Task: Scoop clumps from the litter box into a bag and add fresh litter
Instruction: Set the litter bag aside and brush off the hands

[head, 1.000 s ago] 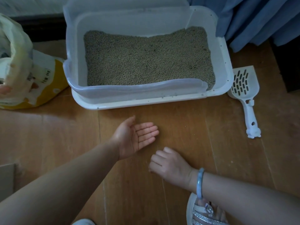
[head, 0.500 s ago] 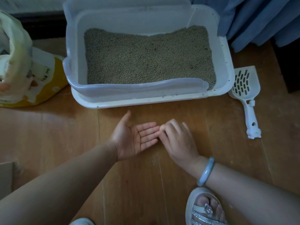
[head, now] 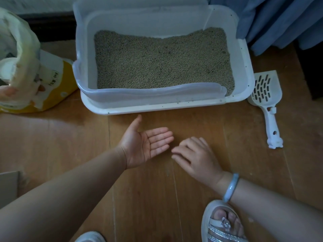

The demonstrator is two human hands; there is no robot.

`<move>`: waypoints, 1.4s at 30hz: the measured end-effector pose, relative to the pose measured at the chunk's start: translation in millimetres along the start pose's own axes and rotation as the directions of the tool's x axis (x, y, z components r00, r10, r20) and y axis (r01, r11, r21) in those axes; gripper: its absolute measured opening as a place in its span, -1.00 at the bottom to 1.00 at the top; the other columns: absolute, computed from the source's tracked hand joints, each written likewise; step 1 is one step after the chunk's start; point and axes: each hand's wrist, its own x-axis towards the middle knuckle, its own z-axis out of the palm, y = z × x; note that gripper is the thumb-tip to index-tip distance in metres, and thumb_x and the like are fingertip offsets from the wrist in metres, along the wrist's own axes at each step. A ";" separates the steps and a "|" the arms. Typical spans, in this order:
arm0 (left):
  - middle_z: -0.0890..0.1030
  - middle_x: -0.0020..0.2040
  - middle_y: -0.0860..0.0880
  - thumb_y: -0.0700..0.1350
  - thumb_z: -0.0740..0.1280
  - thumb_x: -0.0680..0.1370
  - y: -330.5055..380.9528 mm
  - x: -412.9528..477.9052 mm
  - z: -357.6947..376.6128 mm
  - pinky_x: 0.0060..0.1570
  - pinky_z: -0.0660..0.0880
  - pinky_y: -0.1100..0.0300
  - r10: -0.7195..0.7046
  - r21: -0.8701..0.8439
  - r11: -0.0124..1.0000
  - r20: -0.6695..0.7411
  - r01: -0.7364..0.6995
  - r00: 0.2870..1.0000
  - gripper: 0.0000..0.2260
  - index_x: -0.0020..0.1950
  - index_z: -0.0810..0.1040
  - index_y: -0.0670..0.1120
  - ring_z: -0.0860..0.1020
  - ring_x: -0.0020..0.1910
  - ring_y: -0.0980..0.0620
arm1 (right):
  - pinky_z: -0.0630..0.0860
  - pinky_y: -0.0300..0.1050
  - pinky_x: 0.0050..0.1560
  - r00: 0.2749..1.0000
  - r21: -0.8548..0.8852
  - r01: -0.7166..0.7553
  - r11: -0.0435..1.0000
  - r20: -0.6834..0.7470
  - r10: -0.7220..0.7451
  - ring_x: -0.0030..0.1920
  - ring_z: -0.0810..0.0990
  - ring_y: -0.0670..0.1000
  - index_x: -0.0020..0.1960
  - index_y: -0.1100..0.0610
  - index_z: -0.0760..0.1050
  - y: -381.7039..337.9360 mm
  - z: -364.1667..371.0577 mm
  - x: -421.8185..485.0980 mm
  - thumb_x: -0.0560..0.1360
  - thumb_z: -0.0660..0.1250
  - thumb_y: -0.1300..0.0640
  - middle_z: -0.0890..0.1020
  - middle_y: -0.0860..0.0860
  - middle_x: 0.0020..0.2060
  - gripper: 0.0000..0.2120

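Observation:
A white litter box point(head: 174, 106) stands on the wooden floor, filled with a level bed of greenish-grey litter point(head: 162, 62). A white slotted scoop point(head: 267, 102) lies on the floor to its right, handle toward me. A yellow and white litter bag point(head: 57, 81) with an open top sits at the left. My left hand point(head: 145, 144) lies palm up on the floor just before the box, fingers straight. My right hand point(head: 197, 154) is palm down beside it, fingers spread on the floor, their tips close to the left fingertips. Neither hand holds anything.
A blue curtain point(head: 279, 21) hangs at the back right. My sandalled foot point(head: 222, 224) is at the bottom right, and another shoe tip point(head: 89, 237) at the bottom edge. A piece of cardboard point(head: 8, 186) lies at the left edge.
My right hand slid forward to the left fingertips, then drew back slightly toward me along the floor. My left hand has stayed palm up in the same place.

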 end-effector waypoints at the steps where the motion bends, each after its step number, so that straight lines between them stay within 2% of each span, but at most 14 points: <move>1: 0.62 0.13 -0.23 0.35 -0.01 0.53 1.6 -0.6 -2.3 0.05 0.54 0.01 0.006 0.003 1.000 -0.014 -0.006 1.000 -0.28 0.16 0.53 -0.27 0.64 0.04 -0.12 | 0.31 -0.12 -0.16 0.996 -0.021 0.054 0.998 0.078 -0.052 -0.18 0.49 -0.01 -0.05 0.04 0.58 2.7 4.9 -8.3 0.50 0.33 0.02 0.54 -0.03 -0.19 -0.88; 4: 0.63 0.12 -0.22 0.35 0.00 0.53 4.7 -0.8 -6.9 0.03 0.55 0.01 0.015 -0.006 1.000 -0.050 -0.016 0.999 -0.29 0.16 0.53 -0.26 0.65 0.04 -0.12 | 0.28 -0.17 -0.13 0.962 -0.015 0.171 0.985 0.219 -0.164 -0.15 0.46 -0.03 0.00 0.02 0.56 1.7 19.8 -21.7 0.46 0.38 0.00 0.52 -0.04 -0.15 -0.85; 8: 0.64 0.10 -0.21 0.35 0.01 0.52 4.8 -1.5 -5.4 0.04 0.55 0.00 0.020 0.000 1.000 -0.070 -0.020 0.997 -0.29 0.14 0.54 -0.26 0.65 0.02 -0.11 | 0.30 -0.17 -0.15 0.952 0.012 0.216 0.976 0.221 -0.213 -0.15 0.44 -0.05 0.00 0.02 0.58 -8.0 30.0 -12.8 0.42 0.41 0.02 0.55 -0.06 -0.15 -0.82; 11: 0.64 0.11 -0.21 0.35 0.02 0.52 2.8 -2.7 -3.6 0.05 0.54 0.00 0.016 0.002 1.000 -0.069 -0.016 0.997 -0.29 0.14 0.54 -0.26 0.65 0.02 -0.11 | 0.36 -0.12 -0.21 0.936 0.014 0.267 0.964 0.234 -0.263 -0.18 0.46 -0.03 -0.06 0.03 0.59 -11.9 34.0 -4.6 0.43 0.40 0.05 0.56 -0.07 -0.19 -0.89; 13: 0.64 0.11 -0.21 0.35 0.01 0.52 2.1 -3.5 -3.5 0.06 0.53 0.02 0.013 0.009 1.000 -0.063 -0.012 0.998 -0.29 0.15 0.54 -0.26 0.65 0.03 -0.10 | 0.32 -0.13 -0.24 0.926 0.000 0.305 0.952 0.233 -0.297 -0.23 0.45 -0.02 -0.13 0.04 0.59 -13.2 36.2 -0.8 0.47 0.36 0.09 0.56 -0.07 -0.23 -0.95; 18: 0.64 0.11 -0.20 0.35 0.01 0.52 0.7 -3.7 -3.9 0.07 0.53 0.03 0.008 0.013 1.000 -0.064 -0.007 0.998 -0.30 0.15 0.54 -0.25 0.64 0.05 -0.10 | 0.22 -0.12 -0.26 0.900 -0.095 0.404 0.910 0.219 -0.377 -0.31 0.39 0.00 -0.26 0.09 0.53 -17.3 38.8 2.4 0.48 0.26 0.28 0.51 -0.02 -0.32 -0.81; 22: 0.64 0.10 -0.20 0.34 0.01 0.52 1.5 -4.3 -3.3 0.06 0.53 0.01 0.010 0.021 1.000 -0.075 -0.008 0.997 -0.30 0.14 0.54 -0.25 0.65 0.03 -0.10 | 0.23 -0.12 -0.27 0.911 -0.111 0.388 0.915 0.196 -0.363 -0.32 0.40 0.00 -0.25 0.10 0.51 -22.2 41.3 3.2 0.49 0.28 0.28 0.49 0.00 -0.32 -0.83; 25: 0.64 0.10 -0.20 0.35 0.01 0.52 3.2 -5.1 -3.1 0.05 0.54 0.01 0.013 0.025 1.000 -0.079 -0.011 0.997 -0.30 0.15 0.54 -0.25 0.65 0.04 -0.10 | 0.25 -0.14 -0.24 0.928 -0.074 0.332 0.940 0.205 -0.312 -0.27 0.44 -0.02 -0.15 0.07 0.56 -14.1 35.3 -3.4 0.50 0.33 0.13 0.54 -0.03 -0.25 -0.93; 28: 0.64 0.12 -0.21 0.35 0.02 0.52 3.8 -6.3 -5.2 0.06 0.54 0.01 0.013 0.026 1.000 -0.072 -0.011 0.997 -0.30 0.16 0.53 -0.25 0.63 0.07 -0.11 | 0.25 -0.15 -0.22 0.933 -0.061 0.307 0.950 0.215 -0.288 -0.25 0.46 -0.03 -0.10 0.05 0.57 -4.0 25.8 -15.5 0.50 0.34 0.03 0.57 -0.06 -0.22 -0.90; 32: 0.64 0.12 -0.21 0.34 0.02 0.52 2.7 -5.5 -5.5 0.06 0.54 0.01 0.012 0.027 1.000 -0.078 -0.009 0.997 -0.30 0.17 0.53 -0.25 0.63 0.08 -0.11 | 0.28 -0.12 -0.29 0.941 -0.078 0.316 0.946 0.158 -0.301 -0.32 0.43 -0.02 -0.23 0.06 0.57 -1.5 27.4 -21.7 0.53 0.30 0.14 0.55 -0.06 -0.34 -0.82; 36: 0.64 0.12 -0.20 0.35 0.01 0.52 1.5 -5.4 -2.4 0.09 0.54 0.05 0.011 0.049 0.999 -0.065 -0.008 0.998 -0.30 0.17 0.53 -0.24 0.63 0.08 -0.10 | 0.24 -0.12 -0.30 0.929 -0.127 0.357 0.925 0.155 -0.337 -0.35 0.39 -0.01 -0.29 0.08 0.52 -4.6 33.7 -25.3 0.46 0.35 0.27 0.48 -0.03 -0.38 -0.82; 42: 0.63 0.13 -0.20 0.35 0.03 0.52 0.6 -4.4 -2.1 0.07 0.54 0.01 0.005 0.042 0.999 -0.065 -0.002 0.998 -0.30 0.18 0.52 -0.25 0.63 0.08 -0.11 | 0.26 -0.11 -0.32 0.915 -0.177 0.399 0.900 0.146 -0.377 -0.37 0.38 0.00 -0.30 0.08 0.46 -7.0 36.1 -23.8 0.46 0.33 0.28 0.43 -0.02 -0.40 -0.80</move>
